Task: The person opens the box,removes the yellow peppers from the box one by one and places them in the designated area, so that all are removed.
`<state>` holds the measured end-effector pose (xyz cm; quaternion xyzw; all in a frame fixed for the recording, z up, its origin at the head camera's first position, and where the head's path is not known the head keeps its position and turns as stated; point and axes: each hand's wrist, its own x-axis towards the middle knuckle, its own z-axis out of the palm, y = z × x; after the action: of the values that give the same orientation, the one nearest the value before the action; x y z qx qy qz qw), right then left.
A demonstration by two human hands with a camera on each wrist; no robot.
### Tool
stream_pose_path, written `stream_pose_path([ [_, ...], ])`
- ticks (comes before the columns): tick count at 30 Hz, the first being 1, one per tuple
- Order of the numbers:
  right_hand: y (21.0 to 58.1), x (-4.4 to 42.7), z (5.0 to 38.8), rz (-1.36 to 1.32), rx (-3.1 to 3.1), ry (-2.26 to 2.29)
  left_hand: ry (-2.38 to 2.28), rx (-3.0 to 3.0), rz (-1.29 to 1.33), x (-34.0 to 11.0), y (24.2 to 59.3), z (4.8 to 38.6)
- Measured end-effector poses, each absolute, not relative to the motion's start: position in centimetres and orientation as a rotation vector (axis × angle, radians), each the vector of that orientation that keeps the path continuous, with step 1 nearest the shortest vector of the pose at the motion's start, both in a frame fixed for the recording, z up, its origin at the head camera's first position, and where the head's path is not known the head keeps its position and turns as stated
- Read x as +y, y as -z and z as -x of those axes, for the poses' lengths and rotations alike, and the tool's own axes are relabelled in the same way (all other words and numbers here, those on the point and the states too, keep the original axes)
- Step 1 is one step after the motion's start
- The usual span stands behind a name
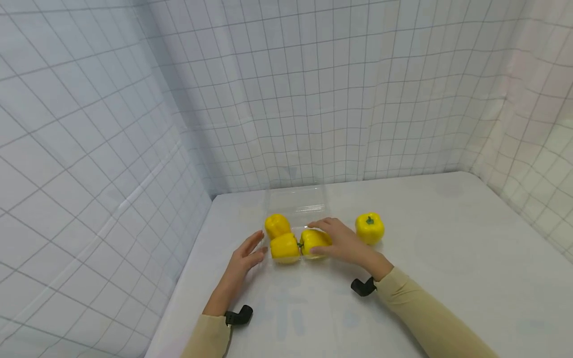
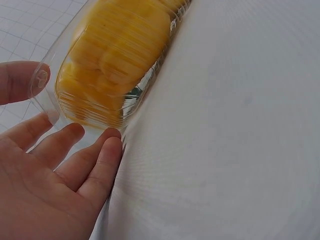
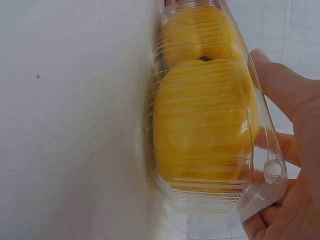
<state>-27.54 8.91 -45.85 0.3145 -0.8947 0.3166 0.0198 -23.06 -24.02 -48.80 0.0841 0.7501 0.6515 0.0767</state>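
A clear plastic container [image 1: 329,260] [image 2: 52,107] [image 3: 265,192] stands on the white table with its lid [image 1: 296,199] folded back. Inside are three yellow bell peppers: one at the back left [image 1: 277,226], one at the front left [image 1: 285,247] and one at the right [image 1: 312,241] [image 3: 200,125]. My right hand [image 1: 342,242] [image 3: 300,125] is over the right pepper, thumb on its near side and fingers on its far side; the fingertips are partly hidden. At the container's left end, my left hand [image 1: 243,258] [image 2: 60,175] has its fingers spread, fingertips against the plastic.
Another yellow bell pepper [image 1: 369,228] stands on the table, stem up, to the right of the container. White cloth [image 1: 313,99] with a grid pattern hangs behind the table [image 1: 447,238] and along both sides.
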Motion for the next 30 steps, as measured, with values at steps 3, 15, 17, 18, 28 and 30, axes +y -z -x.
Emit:
stream_pose_path([
  [3,45.98,8.67,27.56,-0.936,-2.792,-0.959,-1.949,2.248,-0.254,-24.00,48.70,23.04],
  [15,45.96,8.62,27.93,-0.877,-2.784,-0.945,-1.947,2.248,-0.251,-23.81,48.34,22.93],
  [17,45.94,8.67,27.91,-0.884,-2.783,-0.930,-1.946,2.255,-0.262,-23.83,48.46,22.89],
  [18,45.93,8.69,27.92,-0.889,-2.783,-0.924,-1.945,2.259,-0.267,-23.82,48.48,22.86],
  [28,45.85,8.71,28.13,-0.914,-2.798,-0.907,-1.951,2.268,-0.264,-23.82,48.68,22.94],
  [30,45.82,8.68,28.09,-0.915,-2.797,-0.917,-1.945,2.271,-0.265,-23.82,48.71,22.91],
])
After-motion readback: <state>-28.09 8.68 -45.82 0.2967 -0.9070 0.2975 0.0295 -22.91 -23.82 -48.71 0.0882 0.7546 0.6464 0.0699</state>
